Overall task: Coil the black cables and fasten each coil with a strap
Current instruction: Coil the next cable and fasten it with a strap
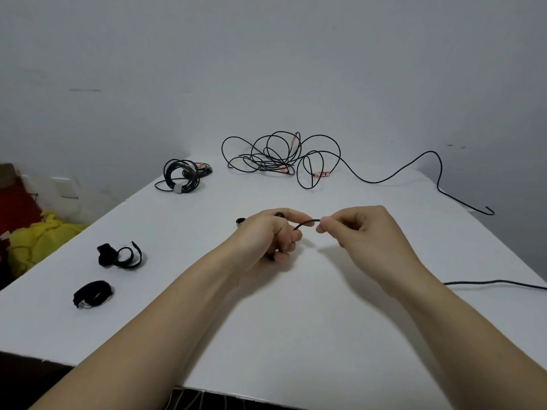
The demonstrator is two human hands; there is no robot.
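- Your left hand [266, 236] is curled round a black cable [306, 222] over mid table. Black bits show above the thumb and below the fingers, but the hand hides what they are.
- Your right hand [358, 229] pinches the same cable between thumb and forefinger, just right of the left hand.
- The cable arcs between the two hands, clear of the table [296, 335].
- A small black item [240, 221] pokes out just beyond your left hand. Can't tell what it is.
- The loose tangle [281, 156] of black cable sits at far centre. One strand trails right to a hooked end.
- The strapped coil [180, 176], with a pale strap on it, lies left of the tangle.
- Two black straps lie near left: the open strap [120, 255] and the rolled strap [93, 294], which is nearer you.
- A cable run [497, 282] lies at the right edge, beside your right forearm.
- A yellow cloth [44, 241] is off the table, left.
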